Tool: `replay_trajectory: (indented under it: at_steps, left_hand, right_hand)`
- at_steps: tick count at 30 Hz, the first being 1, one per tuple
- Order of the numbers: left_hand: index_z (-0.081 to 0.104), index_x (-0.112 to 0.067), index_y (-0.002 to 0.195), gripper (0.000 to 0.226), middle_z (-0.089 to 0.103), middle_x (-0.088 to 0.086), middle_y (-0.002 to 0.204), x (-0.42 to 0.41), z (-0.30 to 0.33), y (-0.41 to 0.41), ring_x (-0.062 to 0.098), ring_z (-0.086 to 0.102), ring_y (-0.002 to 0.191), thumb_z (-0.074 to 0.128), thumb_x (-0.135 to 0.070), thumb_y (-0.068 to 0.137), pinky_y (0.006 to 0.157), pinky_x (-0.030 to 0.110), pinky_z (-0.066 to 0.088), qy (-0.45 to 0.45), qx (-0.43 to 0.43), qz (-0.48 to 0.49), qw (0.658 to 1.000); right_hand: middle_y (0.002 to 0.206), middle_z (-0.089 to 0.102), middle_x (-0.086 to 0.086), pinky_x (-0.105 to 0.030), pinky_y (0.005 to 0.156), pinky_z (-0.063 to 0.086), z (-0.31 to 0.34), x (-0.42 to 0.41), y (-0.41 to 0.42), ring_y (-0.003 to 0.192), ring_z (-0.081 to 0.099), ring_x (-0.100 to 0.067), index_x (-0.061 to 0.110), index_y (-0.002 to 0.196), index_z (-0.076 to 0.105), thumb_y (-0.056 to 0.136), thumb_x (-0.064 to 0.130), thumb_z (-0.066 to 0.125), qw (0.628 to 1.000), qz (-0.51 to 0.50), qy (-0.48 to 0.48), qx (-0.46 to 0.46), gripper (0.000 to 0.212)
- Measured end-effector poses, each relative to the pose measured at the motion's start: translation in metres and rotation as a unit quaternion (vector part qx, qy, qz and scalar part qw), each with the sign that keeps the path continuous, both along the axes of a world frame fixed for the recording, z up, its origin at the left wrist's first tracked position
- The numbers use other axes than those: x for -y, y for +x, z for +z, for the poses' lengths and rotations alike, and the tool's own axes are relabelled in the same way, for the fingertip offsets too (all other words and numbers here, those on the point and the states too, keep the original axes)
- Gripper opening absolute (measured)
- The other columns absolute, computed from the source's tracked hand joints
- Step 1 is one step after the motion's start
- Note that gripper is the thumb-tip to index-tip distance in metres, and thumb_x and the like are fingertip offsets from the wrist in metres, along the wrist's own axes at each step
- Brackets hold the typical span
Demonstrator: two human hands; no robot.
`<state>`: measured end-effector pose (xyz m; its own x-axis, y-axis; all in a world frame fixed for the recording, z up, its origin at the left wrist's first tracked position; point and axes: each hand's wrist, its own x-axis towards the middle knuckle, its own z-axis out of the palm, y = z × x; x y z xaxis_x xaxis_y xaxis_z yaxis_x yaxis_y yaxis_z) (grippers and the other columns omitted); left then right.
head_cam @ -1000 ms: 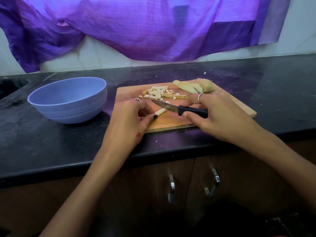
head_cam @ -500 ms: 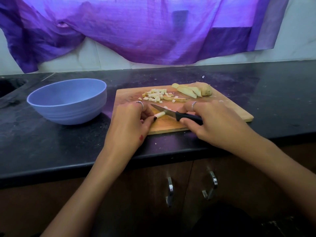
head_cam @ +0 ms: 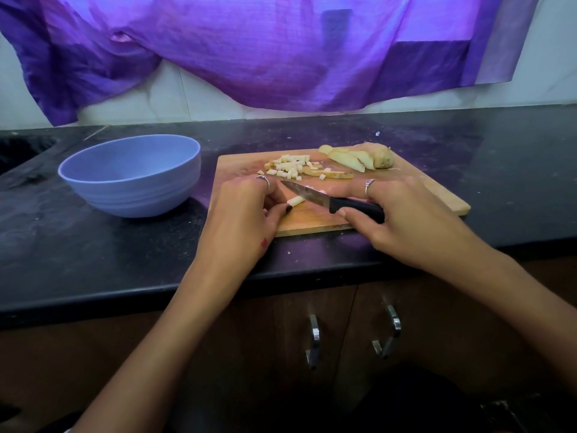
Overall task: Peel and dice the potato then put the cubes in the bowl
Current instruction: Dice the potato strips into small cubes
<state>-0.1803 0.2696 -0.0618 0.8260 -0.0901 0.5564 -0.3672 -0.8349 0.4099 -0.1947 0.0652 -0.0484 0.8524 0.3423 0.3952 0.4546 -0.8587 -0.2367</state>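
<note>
Pale, firm and likely slippery, the potato stick (head_cam: pixel 296 200) lay near on the board (head_cam: pixel 434 189); your left hand (head_cam: pixel 242 214) pinched its end, your right hand (head_cam: pixel 402 220) gripped the knife (head_cam: pixel 331 201), bowl (head_cam: pixel 131 175) left.

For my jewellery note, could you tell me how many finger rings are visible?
2: one silver ring on the left hand, one silver ring on the right hand; others may be hidden.

Both forearms reach in from 6 o'clock, converging toward 12. The left hand (head_cam: pixel 246 214) lies knuckles up, its fingers (head_cam: pixel 274 195) curled and pinching something small. The right hand (head_cam: pixel 402 220), knuckles up, grips a handle, its forefinger stretched toward 9 o'clock.
</note>
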Motion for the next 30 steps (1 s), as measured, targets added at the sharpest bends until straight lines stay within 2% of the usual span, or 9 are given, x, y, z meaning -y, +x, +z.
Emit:
replay_trajectory:
  at_steps: [4,6,11,16,19,23,26,28,30]
  left_hand:
    - [0.072,-0.020,0.086,0.002,0.062,-0.011,0.078,0.000,0.001,0.000,0.006,0.058,0.075,0.070,-0.020,0.084,0.072,0.020,0.046,0.007,0.000,-0.002,1.000]
    - [0.073,-0.019,0.087,0.004,0.062,-0.010,0.079,0.000,0.001,0.000,0.008,0.059,0.075,0.070,-0.019,0.084,0.072,0.022,0.047,0.007,0.003,-0.005,1.000]
    - [0.074,-0.017,0.084,0.003,0.066,-0.006,0.076,0.000,-0.001,0.000,0.011,0.060,0.074,0.071,-0.017,0.083,0.075,0.033,0.052,-0.004,0.016,-0.010,1.000]
    - [0.072,-0.017,0.086,0.004,0.068,-0.005,0.081,-0.001,-0.002,0.000,0.012,0.061,0.076,0.070,-0.019,0.084,0.075,0.037,0.054,0.000,0.019,-0.016,1.000]
    - [0.070,-0.018,0.094,0.013,0.067,-0.005,0.088,-0.003,-0.001,-0.004,0.006,0.059,0.078,0.069,-0.027,0.085,0.076,0.030,0.052,-0.005,0.015,-0.007,1.000]
    - [0.071,-0.020,0.099,0.019,0.061,-0.008,0.091,-0.012,-0.001,-0.012,0.003,0.054,0.082,0.069,-0.032,0.085,0.066,0.010,0.036,-0.013,-0.010,0.032,0.999]
    - [0.073,-0.020,0.090,0.014,0.064,-0.004,0.090,-0.015,-0.002,-0.015,0.004,0.056,0.078,0.071,-0.032,0.083,0.063,0.014,0.035,-0.039,-0.034,0.046,0.998]
    - [0.074,-0.020,0.088,0.013,0.063,-0.004,0.087,-0.014,-0.002,-0.016,0.002,0.055,0.073,0.072,-0.031,0.083,0.058,0.011,0.034,-0.046,-0.043,0.048,0.997]
    - [0.073,-0.020,0.087,0.011,0.063,-0.004,0.086,-0.014,-0.001,-0.015,-0.002,0.052,0.069,0.072,-0.031,0.083,0.056,0.007,0.033,-0.050,-0.047,0.047,0.997]
  right_hand:
    - [0.088,0.062,0.008,-0.025,0.057,0.041,0.006,-0.010,0.005,0.070,0.051,-0.005,0.039,0.127,0.056,0.093,0.039,0.053,1.000,0.010,-0.024,-0.003,0.034]
    - [0.084,0.056,0.008,-0.025,0.054,0.034,0.008,-0.015,0.008,0.061,0.041,-0.001,0.038,0.127,0.056,0.094,0.039,0.053,1.000,0.002,-0.031,-0.002,0.034]
    - [0.102,0.066,0.001,-0.030,0.066,0.041,0.004,-0.016,0.005,0.080,0.053,-0.014,0.040,0.131,0.051,0.095,0.042,0.049,0.998,-0.007,-0.067,0.002,0.036]
    - [0.093,0.065,0.005,-0.028,0.061,0.036,0.006,-0.002,-0.012,0.077,0.048,-0.012,0.044,0.132,0.049,0.095,0.042,0.049,0.996,-0.026,-0.080,0.008,0.037]
    - [0.087,0.064,0.005,-0.033,0.064,0.045,0.005,0.000,-0.012,0.078,0.052,-0.015,0.038,0.130,0.053,0.093,0.040,0.052,0.999,-0.028,-0.025,0.023,0.037]
    - [0.081,0.062,0.001,-0.036,0.064,0.047,0.003,-0.004,-0.014,0.077,0.053,-0.016,0.039,0.121,0.056,0.092,0.039,0.055,1.000,-0.006,0.015,0.016,0.029]
    - [0.065,0.048,0.008,-0.027,0.051,0.030,0.003,-0.008,-0.019,0.065,0.043,-0.013,0.043,0.085,0.056,0.092,0.036,0.057,1.000,0.005,0.012,0.007,0.010]
    - [0.066,0.047,0.008,-0.026,0.051,0.027,0.002,-0.008,-0.019,0.061,0.041,-0.009,0.041,0.096,0.059,0.092,0.038,0.057,1.000,-0.001,0.008,0.004,0.006]
    - [0.068,0.050,0.008,-0.026,0.051,0.029,0.001,-0.008,-0.016,0.060,0.043,-0.005,0.036,0.117,0.060,0.092,0.038,0.056,1.000,-0.008,-0.002,0.014,0.025]
